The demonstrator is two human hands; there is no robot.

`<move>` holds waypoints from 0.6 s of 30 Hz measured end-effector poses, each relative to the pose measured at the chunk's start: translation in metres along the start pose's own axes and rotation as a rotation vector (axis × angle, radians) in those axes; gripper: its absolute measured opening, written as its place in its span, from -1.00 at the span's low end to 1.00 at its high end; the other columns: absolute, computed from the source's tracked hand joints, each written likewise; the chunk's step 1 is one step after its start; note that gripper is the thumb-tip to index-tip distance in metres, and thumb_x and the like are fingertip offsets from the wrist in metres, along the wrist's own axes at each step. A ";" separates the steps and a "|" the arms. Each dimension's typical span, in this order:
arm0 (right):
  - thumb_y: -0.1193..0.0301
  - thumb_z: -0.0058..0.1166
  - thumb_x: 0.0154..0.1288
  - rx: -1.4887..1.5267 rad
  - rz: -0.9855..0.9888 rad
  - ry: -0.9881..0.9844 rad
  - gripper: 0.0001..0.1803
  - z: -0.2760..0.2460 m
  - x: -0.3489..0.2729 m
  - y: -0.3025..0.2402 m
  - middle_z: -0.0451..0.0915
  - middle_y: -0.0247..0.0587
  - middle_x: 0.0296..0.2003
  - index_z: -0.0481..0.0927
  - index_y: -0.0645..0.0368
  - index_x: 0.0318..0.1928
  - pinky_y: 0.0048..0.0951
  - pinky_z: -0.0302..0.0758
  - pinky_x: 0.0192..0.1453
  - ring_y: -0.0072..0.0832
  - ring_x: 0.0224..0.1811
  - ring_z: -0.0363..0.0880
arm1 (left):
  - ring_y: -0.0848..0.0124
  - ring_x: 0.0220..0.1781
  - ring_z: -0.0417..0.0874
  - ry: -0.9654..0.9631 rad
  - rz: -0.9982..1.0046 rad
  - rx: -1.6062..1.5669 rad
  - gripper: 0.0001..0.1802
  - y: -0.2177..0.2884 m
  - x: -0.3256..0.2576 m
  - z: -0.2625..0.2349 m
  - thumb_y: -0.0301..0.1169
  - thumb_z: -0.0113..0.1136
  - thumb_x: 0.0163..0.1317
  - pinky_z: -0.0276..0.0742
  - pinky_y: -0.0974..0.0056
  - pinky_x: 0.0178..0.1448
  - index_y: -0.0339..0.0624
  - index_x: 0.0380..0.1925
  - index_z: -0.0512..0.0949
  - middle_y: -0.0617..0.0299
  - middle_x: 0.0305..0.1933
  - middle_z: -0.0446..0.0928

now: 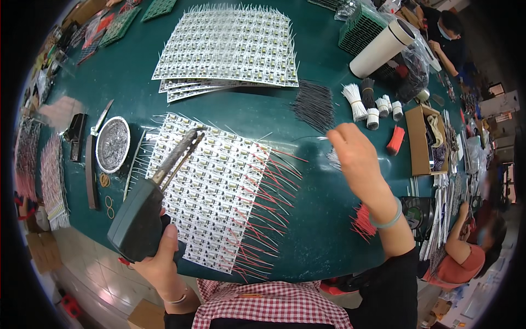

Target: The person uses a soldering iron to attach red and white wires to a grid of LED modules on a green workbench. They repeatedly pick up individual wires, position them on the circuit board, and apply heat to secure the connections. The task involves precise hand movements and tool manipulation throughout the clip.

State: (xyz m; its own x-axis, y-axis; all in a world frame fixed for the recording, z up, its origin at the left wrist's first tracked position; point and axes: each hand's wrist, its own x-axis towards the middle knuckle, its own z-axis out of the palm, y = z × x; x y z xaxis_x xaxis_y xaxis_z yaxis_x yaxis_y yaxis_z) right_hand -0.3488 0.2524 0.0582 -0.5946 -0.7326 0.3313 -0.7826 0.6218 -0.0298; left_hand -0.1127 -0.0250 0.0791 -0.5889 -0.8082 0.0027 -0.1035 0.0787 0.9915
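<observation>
My left hand is wrapped round the grip of a dark soldering gun. Its long metal tip reaches up and right over a white circuit board panel on the green table. Rows of small components cover the panel, and red and white wires stick out along its right side. To the right of the panel, my right hand is closed in a pinch, with a thin wire showing at its fingertips. Loose black wires lie just beyond that hand, and loose white wires partly under it.
A stack of wired panels lies at the back. On the left is a metal bowl beside tweezers and rubber bands. Tied wire bundles, a white flask and a cardboard box stand right. Other people sit at the right.
</observation>
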 end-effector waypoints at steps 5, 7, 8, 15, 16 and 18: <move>0.44 0.28 -0.15 -0.258 -0.252 -0.198 -0.88 0.015 0.041 -0.014 0.51 -0.24 -0.44 0.66 0.15 -0.49 -0.39 0.47 -0.26 -0.34 -0.27 0.53 | 0.32 0.03 0.66 -0.043 -0.063 0.005 -0.37 0.002 -0.004 0.006 -0.65 0.44 0.01 0.51 0.24 0.22 -0.38 0.17 0.53 0.02 0.03 0.66; 0.44 0.29 -0.15 -0.321 -0.268 -0.242 -0.88 0.031 0.050 -0.021 0.52 -0.26 -0.46 0.69 0.17 -0.50 -0.39 0.46 -0.28 -0.35 -0.30 0.54 | 0.44 -0.34 0.56 -0.006 0.003 0.007 -0.42 -0.003 -0.005 0.013 -0.66 0.38 -0.02 0.40 0.38 -0.28 -0.45 0.10 0.53 -0.01 -0.07 0.65; 0.44 0.29 -0.16 -0.354 -0.274 -0.264 -0.88 0.038 0.053 -0.025 0.52 -0.27 -0.47 0.70 0.18 -0.50 -0.39 0.46 -0.30 -0.36 -0.31 0.54 | 0.51 -0.53 0.50 0.012 0.036 0.008 -0.45 -0.006 -0.004 0.015 -0.67 0.35 -0.03 0.34 0.46 -0.53 -0.48 0.06 0.53 -0.02 -0.11 0.65; 0.46 0.28 -0.15 -0.211 -0.224 -0.287 -0.79 0.043 0.060 -0.033 0.56 -0.23 -0.39 0.71 0.18 -0.38 -0.39 0.47 -0.30 -0.34 -0.25 0.54 | 0.49 -0.53 0.51 -0.037 -0.034 0.004 -0.43 -0.013 -0.006 0.020 -0.66 0.36 -0.01 0.36 0.45 -0.52 -0.46 0.10 0.53 -0.03 -0.09 0.65; 0.48 0.26 -0.13 -0.138 -0.204 -0.256 -0.77 0.032 0.062 -0.036 0.56 -0.22 -0.35 0.70 0.18 -0.34 -0.38 0.48 -0.29 -0.33 -0.23 0.54 | 0.49 -0.52 0.51 -0.040 -0.070 -0.024 -0.42 -0.019 -0.005 0.020 -0.67 0.36 -0.01 0.36 0.45 -0.52 -0.45 0.11 0.52 -0.03 -0.08 0.65; 0.53 0.22 -0.09 0.050 -0.160 -0.148 -0.75 0.031 0.055 -0.040 0.56 -0.21 -0.30 0.66 0.19 -0.28 -0.36 0.51 -0.26 -0.30 -0.19 0.54 | 0.48 -0.52 0.53 -0.071 -0.184 -0.079 -0.40 -0.018 -0.002 0.026 -0.68 0.35 -0.01 0.38 0.43 -0.53 -0.45 0.13 0.51 -0.03 -0.06 0.64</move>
State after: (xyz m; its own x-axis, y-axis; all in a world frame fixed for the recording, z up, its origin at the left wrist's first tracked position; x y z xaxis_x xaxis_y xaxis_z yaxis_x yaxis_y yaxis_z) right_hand -0.3560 0.1780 0.0481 -0.4801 -0.8557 0.1933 -0.8750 0.4828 -0.0360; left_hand -0.1306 -0.0093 0.0577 -0.6215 -0.7611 -0.1856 -0.1529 -0.1145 0.9816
